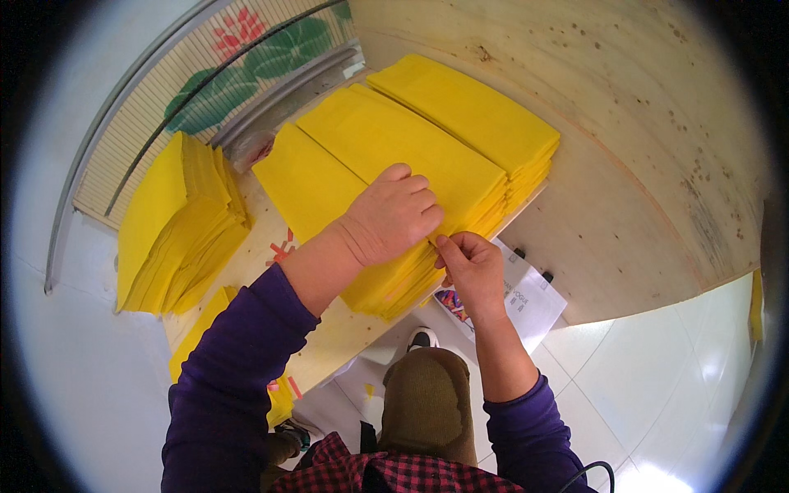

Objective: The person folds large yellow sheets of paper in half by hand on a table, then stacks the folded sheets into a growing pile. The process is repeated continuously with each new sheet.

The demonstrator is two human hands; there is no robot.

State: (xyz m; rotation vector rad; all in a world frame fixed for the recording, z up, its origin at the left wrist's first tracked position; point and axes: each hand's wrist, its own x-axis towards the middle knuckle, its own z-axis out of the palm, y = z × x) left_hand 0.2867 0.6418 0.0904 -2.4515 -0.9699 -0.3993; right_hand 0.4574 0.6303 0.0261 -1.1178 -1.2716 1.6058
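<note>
Folded yellow piles [403, 140] line the near edge of the surface [320, 357]. There I see the right hand [475, 267], fingers pinching a layer's edge; the left hand [394, 211] curls above, its grip hidden. I judge layers are being separated; next needs light, steady fingers.

Three flat yellow stacks [403, 140] lie side by side around the frame's centre, slanting down to the right, thin layers showing at their lower ends.
</note>
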